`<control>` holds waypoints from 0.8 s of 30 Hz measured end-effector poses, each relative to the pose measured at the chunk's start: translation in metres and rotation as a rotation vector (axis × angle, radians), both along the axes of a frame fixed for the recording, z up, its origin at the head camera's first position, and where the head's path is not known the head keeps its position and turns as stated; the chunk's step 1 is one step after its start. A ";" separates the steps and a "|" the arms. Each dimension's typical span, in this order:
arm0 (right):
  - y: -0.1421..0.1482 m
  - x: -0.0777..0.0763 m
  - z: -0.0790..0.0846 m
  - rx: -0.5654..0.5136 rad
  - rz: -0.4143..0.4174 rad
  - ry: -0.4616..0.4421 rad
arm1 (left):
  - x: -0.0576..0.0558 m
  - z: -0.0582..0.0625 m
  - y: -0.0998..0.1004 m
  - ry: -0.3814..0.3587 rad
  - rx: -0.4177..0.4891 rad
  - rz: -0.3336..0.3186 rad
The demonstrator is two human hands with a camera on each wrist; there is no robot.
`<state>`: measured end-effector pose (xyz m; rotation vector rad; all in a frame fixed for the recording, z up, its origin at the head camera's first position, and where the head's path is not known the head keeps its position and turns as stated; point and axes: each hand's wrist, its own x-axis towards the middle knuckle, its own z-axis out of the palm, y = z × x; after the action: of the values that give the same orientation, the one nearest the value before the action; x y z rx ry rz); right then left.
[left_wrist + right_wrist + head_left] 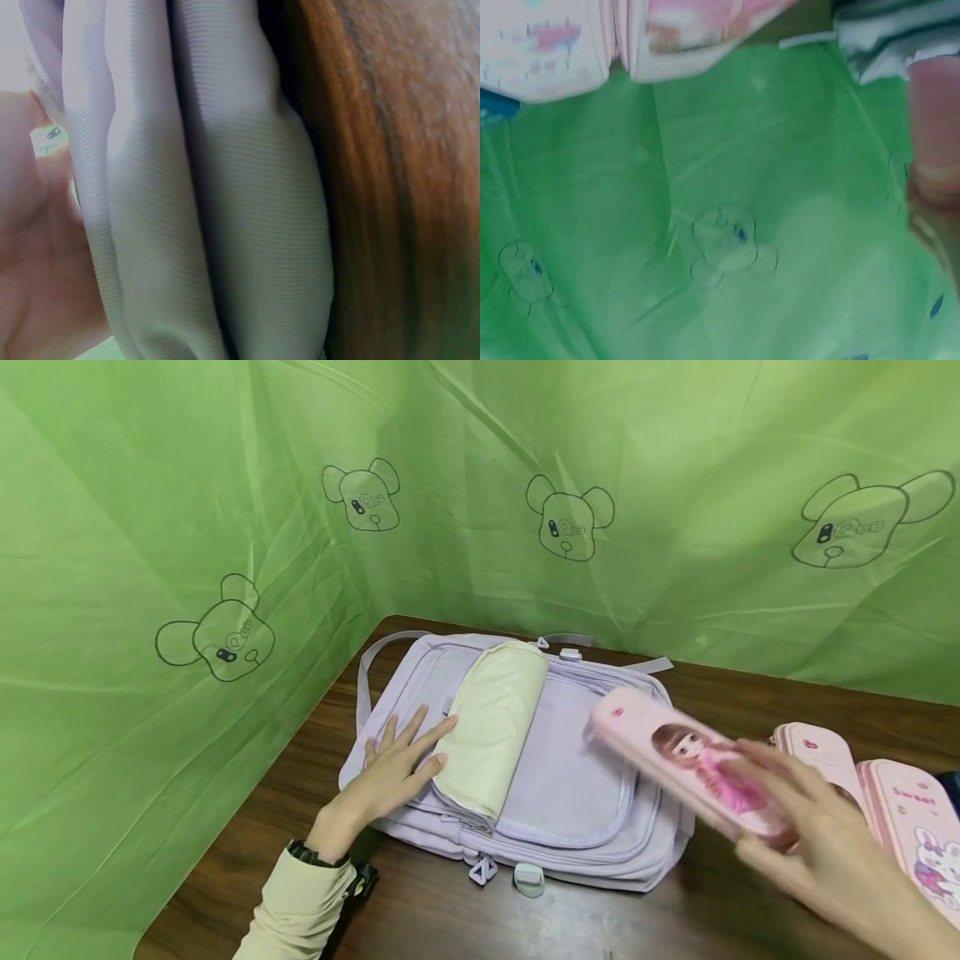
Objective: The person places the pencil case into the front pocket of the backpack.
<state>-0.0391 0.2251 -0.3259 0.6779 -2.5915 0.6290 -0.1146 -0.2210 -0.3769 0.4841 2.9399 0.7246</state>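
Note:
A lavender backpack (577,760) lies flat on the table. Across its front lies a soft cream-coloured fabric piece (495,727), folded or rolled; I cannot tell whether it is part of the bag. My left hand (382,785) rests on the backpack with fingers spread, index finger and thumb at the fabric's left edge. The bag's side folds (225,187) fill much of the left wrist view. My right hand (817,835) grips a pink pencil case (637,727) with a doll picture, tilted over the bag's right side. In the right wrist view the case (936,112) is blurred.
Two more pink pencil cases (915,810) lie side by side on the right, one partly behind my right hand. A dark object (951,785) shows at the right edge. Green cloth (480,585) hangs behind and left of the brown wooden table (420,918).

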 end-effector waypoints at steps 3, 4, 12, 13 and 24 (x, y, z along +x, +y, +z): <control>-0.006 0.004 -0.013 -0.012 0.125 -0.027 | 0.001 -0.002 0.000 0.011 0.003 0.006; -0.008 0.005 -0.015 -0.024 0.159 -0.037 | 0.001 -0.003 0.000 0.014 0.008 0.010; -0.018 -0.007 -0.018 -0.077 0.302 -0.058 | 0.002 -0.007 0.001 0.039 0.099 0.068; -0.020 -0.010 -0.017 -0.079 0.314 -0.060 | 0.002 -0.007 0.002 0.040 0.123 0.075; -0.038 -0.024 -0.024 -0.148 0.409 -0.080 | -0.004 -0.009 0.002 0.080 0.375 0.123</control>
<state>-0.0633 0.1866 -0.3502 1.1666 -2.4583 0.9774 -0.1181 -0.2193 -0.3859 0.3633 2.9300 1.3136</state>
